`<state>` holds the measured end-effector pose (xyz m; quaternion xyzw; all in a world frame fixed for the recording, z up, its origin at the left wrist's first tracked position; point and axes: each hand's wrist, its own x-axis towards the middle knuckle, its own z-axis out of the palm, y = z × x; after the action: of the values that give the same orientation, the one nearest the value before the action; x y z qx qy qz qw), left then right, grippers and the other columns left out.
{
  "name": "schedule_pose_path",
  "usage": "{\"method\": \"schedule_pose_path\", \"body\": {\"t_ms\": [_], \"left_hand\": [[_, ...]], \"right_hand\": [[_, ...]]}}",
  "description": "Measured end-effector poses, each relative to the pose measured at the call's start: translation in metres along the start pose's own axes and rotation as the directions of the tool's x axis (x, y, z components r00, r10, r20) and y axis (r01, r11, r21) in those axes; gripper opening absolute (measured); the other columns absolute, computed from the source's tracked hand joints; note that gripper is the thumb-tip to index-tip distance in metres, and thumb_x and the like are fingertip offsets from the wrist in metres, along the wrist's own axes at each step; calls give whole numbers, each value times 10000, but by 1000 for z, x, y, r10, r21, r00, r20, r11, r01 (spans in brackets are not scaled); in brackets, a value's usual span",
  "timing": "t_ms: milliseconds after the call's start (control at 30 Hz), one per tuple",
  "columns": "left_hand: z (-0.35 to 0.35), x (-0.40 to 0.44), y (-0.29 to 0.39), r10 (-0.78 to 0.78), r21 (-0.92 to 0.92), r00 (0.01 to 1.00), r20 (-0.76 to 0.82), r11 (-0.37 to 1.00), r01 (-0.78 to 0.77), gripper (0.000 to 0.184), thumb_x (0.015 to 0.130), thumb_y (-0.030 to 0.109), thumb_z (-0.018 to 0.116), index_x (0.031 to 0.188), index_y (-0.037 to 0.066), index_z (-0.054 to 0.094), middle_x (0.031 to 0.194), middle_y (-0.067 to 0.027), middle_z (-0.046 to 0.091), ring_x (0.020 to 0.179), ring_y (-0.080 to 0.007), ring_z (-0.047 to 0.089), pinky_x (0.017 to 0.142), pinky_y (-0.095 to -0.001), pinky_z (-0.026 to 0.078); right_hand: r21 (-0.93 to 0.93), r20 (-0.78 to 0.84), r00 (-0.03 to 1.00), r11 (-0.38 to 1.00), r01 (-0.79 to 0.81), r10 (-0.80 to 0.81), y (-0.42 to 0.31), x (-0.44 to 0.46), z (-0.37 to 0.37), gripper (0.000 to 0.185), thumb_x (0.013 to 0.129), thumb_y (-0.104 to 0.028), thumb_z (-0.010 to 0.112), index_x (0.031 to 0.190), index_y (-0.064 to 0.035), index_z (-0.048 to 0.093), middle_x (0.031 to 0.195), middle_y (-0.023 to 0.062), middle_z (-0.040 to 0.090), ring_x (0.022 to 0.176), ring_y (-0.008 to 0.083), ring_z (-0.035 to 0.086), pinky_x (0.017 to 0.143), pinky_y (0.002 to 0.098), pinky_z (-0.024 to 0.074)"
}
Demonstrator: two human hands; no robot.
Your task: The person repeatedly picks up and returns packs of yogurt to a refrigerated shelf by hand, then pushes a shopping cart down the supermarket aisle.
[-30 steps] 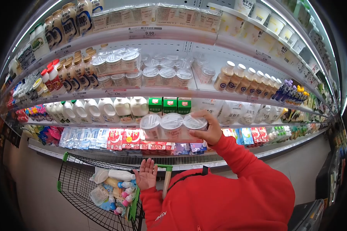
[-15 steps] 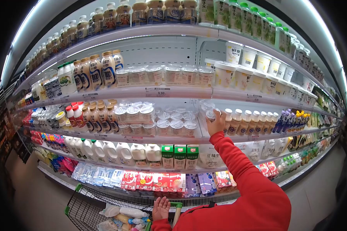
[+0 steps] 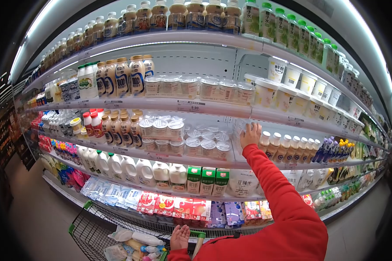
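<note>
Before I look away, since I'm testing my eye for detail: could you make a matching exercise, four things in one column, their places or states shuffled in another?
Things
1. Left hand
2. Green-and-white cartons
3. Right hand
4. Red-capped bottles

Places or states
A. Just left of the gold-capped bottles
B. Reaching into a shelf, left of the white-capped bottles
C. Open, near the cart's handle
D. Just right of the white jugs

Right pairs: 1-C, 2-D, 3-B, 4-A
</note>
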<state>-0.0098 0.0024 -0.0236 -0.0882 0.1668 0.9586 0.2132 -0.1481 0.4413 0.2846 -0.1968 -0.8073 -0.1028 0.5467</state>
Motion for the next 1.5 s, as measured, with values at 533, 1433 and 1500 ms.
{"method": "schedule_pose_path", "body": {"t_ms": [533, 1433, 1500], "left_hand": [[-15, 7, -4, -62, -24, 998, 16, 998, 63, 328, 869, 102, 492, 1187, 28, 456, 1170, -212, 543, 1061, -328, 564, 928, -455, 482], [-7, -2, 1, -98, 82, 995, 14, 992, 96, 337, 868, 146, 530, 1180, 21, 498, 1161, -177, 565, 1057, -307, 562, 929, -471, 467], [-4, -3, 2, -97, 102, 995, 4, 990, 96, 345, 870, 148, 528, 1190, 22, 495, 1165, -174, 564, 1061, -305, 559, 932, -463, 465]], "right_hand": [[-118, 206, 977, 990, 74, -49, 0, 12, -16, 432, 714, -222, 627, 1131, -126, 571, 1200, 128, 506, 1114, 328, 458, 941, 484, 362], [355, 389, 824, 893, 277, -411, -35, -14, -33, 546, 754, -380, 648, 1187, -62, 556, 1194, 201, 496, 1151, 388, 450, 951, 476, 401], [535, 588, 702, 844, 36, -402, -44, -33, -16, 594, 736, -404, 691, 1189, -49, 544, 1195, 225, 480, 1135, 395, 458, 968, 445, 397]]}}
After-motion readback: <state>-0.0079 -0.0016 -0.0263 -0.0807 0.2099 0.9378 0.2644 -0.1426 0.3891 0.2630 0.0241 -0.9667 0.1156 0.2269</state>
